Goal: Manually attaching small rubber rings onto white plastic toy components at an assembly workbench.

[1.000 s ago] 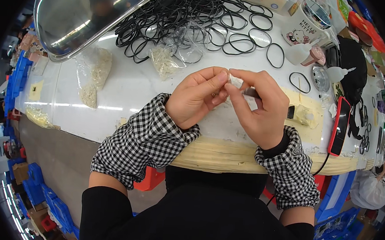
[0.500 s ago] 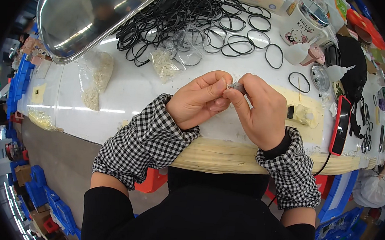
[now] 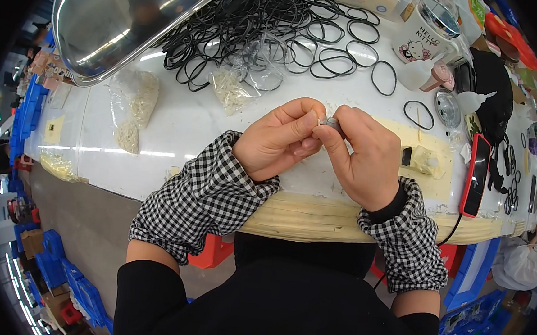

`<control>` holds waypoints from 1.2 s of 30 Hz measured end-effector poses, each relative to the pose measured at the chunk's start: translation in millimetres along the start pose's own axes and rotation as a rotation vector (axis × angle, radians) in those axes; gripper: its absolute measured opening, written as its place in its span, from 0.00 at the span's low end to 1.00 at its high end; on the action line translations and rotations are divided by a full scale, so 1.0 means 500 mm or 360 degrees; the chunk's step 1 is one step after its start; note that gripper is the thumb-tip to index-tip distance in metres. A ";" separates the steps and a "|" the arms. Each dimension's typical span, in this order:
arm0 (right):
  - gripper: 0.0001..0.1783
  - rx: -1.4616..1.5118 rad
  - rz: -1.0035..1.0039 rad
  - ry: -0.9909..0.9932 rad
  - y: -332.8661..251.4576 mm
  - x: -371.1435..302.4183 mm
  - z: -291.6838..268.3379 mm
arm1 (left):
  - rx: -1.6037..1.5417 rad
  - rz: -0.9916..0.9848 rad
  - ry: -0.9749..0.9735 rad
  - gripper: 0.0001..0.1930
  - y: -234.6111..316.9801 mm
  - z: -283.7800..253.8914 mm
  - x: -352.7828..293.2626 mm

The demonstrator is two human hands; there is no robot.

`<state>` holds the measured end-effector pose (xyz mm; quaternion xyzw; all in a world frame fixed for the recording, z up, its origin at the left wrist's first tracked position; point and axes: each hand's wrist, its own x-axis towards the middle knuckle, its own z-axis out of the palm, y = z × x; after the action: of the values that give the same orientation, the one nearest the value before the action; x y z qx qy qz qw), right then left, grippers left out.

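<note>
Over the front of the white table, my left hand (image 3: 278, 138) and my right hand (image 3: 367, 157) meet fingertip to fingertip. Thumb and forefinger of the right hand pinch a small grey piece (image 3: 331, 123), much of it hidden by the fingers. My left thumb and forefinger are pressed together at its other end, where a tiny whitish bit shows; what exactly they grip is too small to make out. Beyond the hands, a clear bag of small pale pieces (image 3: 230, 93) lies open, and a second such bag (image 3: 141, 102) lies farther left.
A heap of black rubber loops (image 3: 235, 25) covers the back of the table beside a shiny metal tray (image 3: 123, 20). To the right are a white cup (image 3: 423, 41), a squeeze bottle (image 3: 469, 102), a red-edged phone (image 3: 476, 176) with a cable, and a taped yellow patch (image 3: 432, 179).
Both hands stay in nearly the same place. The grey piece and the right fingers around it have shifted very slightly.
</note>
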<state>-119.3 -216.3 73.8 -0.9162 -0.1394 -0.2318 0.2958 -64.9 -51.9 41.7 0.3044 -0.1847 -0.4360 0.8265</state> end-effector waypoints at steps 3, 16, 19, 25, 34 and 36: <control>0.16 0.0058 -0.0036 -0.0015 0.000 0.001 -0.001 | -0.0046 0.0019 -0.0001 0.08 -0.001 0.000 -0.001; 0.15 -0.0077 0.0139 0.0170 0.025 0.025 -0.042 | 0.0059 0.0028 0.0298 0.08 0.021 0.022 0.004; 0.08 -0.0243 0.0211 0.0316 0.067 0.032 -0.047 | -0.0071 0.0039 0.0453 0.06 0.018 0.006 0.002; 0.06 -0.0623 0.0229 -0.0033 0.114 0.022 -0.040 | -0.0218 0.0042 0.0612 0.07 0.009 -0.011 0.002; 0.01 -0.0907 -0.0101 -0.0262 0.110 0.028 -0.001 | -0.0254 0.0051 0.0689 0.08 0.009 -0.011 0.003; 0.02 -0.1055 -0.0176 -0.0301 0.106 0.028 0.006 | -0.0213 0.0052 0.0683 0.08 0.008 -0.012 0.003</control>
<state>-85.6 -254.4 53.6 -0.9709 -0.1328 -0.1942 -0.0450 -58.3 -49.6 40.1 0.3316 0.0199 -0.3590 0.8722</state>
